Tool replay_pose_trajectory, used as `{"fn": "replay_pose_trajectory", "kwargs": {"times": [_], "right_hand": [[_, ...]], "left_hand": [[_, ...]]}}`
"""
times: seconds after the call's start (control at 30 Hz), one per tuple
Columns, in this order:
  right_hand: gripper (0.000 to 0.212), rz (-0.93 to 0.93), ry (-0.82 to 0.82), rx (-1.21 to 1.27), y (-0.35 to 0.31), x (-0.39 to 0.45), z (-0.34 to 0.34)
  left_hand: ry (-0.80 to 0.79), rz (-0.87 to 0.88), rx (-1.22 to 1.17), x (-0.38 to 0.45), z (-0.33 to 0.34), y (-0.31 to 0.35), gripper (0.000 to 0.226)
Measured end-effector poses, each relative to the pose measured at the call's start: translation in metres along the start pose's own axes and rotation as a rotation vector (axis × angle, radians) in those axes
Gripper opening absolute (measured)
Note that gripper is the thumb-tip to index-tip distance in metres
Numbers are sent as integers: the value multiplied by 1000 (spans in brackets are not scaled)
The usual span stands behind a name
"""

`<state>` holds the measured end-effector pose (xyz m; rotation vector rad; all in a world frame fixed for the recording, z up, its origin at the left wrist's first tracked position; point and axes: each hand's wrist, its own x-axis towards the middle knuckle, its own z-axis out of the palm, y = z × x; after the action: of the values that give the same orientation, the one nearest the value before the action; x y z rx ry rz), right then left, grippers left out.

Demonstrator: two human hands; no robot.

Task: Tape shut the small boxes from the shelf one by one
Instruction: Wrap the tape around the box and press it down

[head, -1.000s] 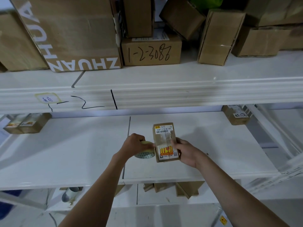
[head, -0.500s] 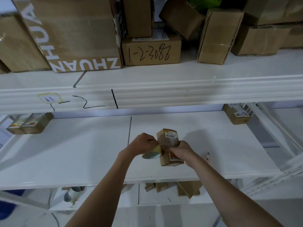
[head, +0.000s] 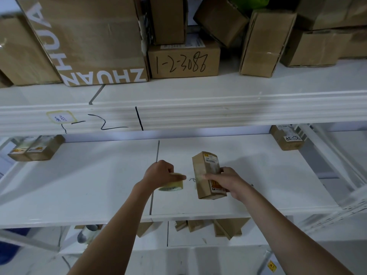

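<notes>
A small brown cardboard box (head: 205,169) with a barcode label and an orange sticker stands tilted above the white middle shelf (head: 99,185). My right hand (head: 226,181) grips it from the right, thumb across its front face. Left of it, a short gap away, my left hand (head: 160,172) holds a roll of clear tape (head: 172,184), fingers curled over the roll. A thin strand of tape seems to span the gap between roll and box.
Two small labelled boxes (head: 35,147) sit at the shelf's far left and one (head: 287,138) at its far right. The upper shelf (head: 198,114) carries several large cartons. Flat cardboard pieces (head: 218,227) lie on the shelf below.
My left hand has drawn the tape roll away to the left, opening a gap from the box. The box has turned so its narrow side faces me.
</notes>
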<state>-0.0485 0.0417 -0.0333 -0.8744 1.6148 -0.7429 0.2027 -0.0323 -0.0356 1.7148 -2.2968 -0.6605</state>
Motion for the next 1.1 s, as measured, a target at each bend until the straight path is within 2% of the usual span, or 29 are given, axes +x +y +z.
{"fn": "replay_pose_trajectory", "kwargs": {"times": [0.13,0.33,0.43,0.5,0.6,0.67,0.77,0.83,0.97,1.1], "right_hand": [[54,-19,-60,79,0,0,5],[64,-36,-197,268,2,-2,9],[51,-18,-287,437,4,-1,11],[38,7,-325,453,4,-1,12],[28,54,-308,331,4,1,15],[39,57,-289,265,3,3,16],[67,75,-243,234,2,3,20],[74,78,-217,151,1,1,25],[67,33,-108,31,1,6,29],[54,77,-56,13,7,11,16]], "left_hand": [[-13,-17,-65,-1,9,-3,58],[-33,-26,-215,0,12,8,62],[-29,-13,-313,0,10,15,62],[-35,-3,-344,-1,8,15,60],[-38,-10,-351,-1,8,14,56],[-26,-23,-333,0,11,15,55],[-2,-31,-250,3,13,16,57],[-13,9,-172,4,15,21,55],[-63,32,-182,6,21,29,40],[-243,49,-324,1,11,19,53]]}}
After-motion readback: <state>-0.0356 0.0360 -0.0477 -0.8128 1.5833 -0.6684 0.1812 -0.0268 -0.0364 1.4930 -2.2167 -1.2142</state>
